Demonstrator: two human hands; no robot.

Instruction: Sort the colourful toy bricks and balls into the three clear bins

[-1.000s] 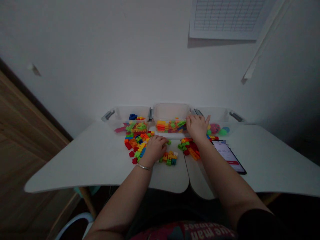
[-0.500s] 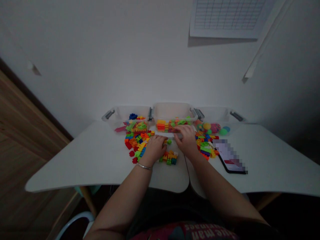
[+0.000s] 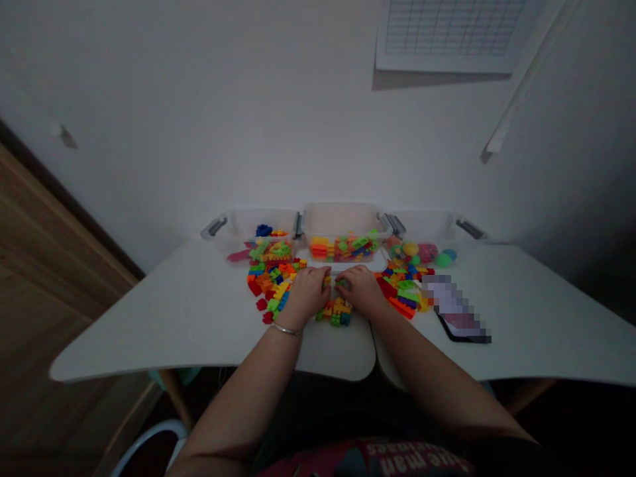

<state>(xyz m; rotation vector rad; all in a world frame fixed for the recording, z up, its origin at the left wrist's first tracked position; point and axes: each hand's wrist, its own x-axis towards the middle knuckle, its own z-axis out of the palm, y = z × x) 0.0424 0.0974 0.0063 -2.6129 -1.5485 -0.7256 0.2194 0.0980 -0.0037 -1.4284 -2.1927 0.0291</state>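
My left hand (image 3: 309, 291), with a silver bangle at the wrist, is closed with a yellow toy brick (image 3: 326, 281) at its fingertips. Facing it, my right hand (image 3: 360, 286) curls its thumb and fingers about a small green toy brick (image 3: 340, 282). The fingers partly cover both pieces. Just below the hands, a cluster of joined orange, yellow and green bricks (image 3: 338, 311) lies on the white table (image 3: 332, 351). Loose bricks (image 3: 271, 285) spread beside my left hand, and more bricks (image 3: 405, 291) lie right of my right hand.
Three clear plastic boxes stand along the wall: the left box (image 3: 258, 218) and middle box (image 3: 348, 215) hold bricks, the right box (image 3: 427, 222) colourful balls. A white lid (image 3: 381, 260) lies before the middle one. A phone (image 3: 460, 318) rests at the right.
My right hand has come down and toward me from the front of the middle box to the green brick beside my left hand. My left hand has stayed nearly in place.
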